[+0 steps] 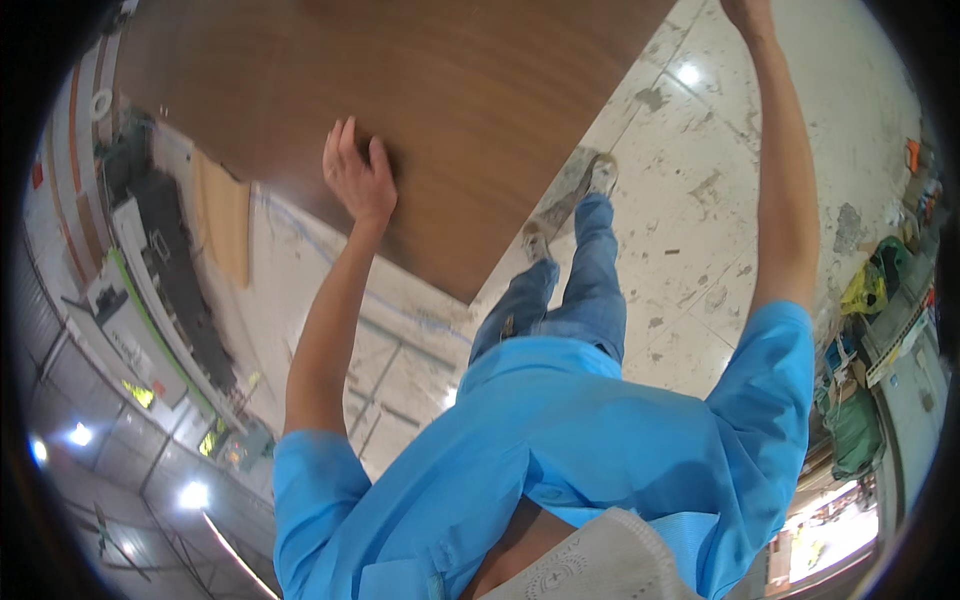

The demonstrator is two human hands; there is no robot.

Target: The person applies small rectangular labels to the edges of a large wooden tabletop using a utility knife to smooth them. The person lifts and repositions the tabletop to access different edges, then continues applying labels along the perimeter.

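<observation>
A large brown wood-grain panel fills the upper left and middle of the view, tilted, with one corner pointing down toward my legs. My left hand rests against its face near the lower left edge, fingers stretched out and thumb apart. At the top edge of the picture, to the right of the panel, my right hand is mostly cut off. Its fingers are out of sight, so I cannot tell whether it touches the panel.
My shoes stand on a stained, light tiled floor beside the panel. A lighter wooden board and a long machine with a green strip are at the left. Bags, including a green one, and clutter line the right.
</observation>
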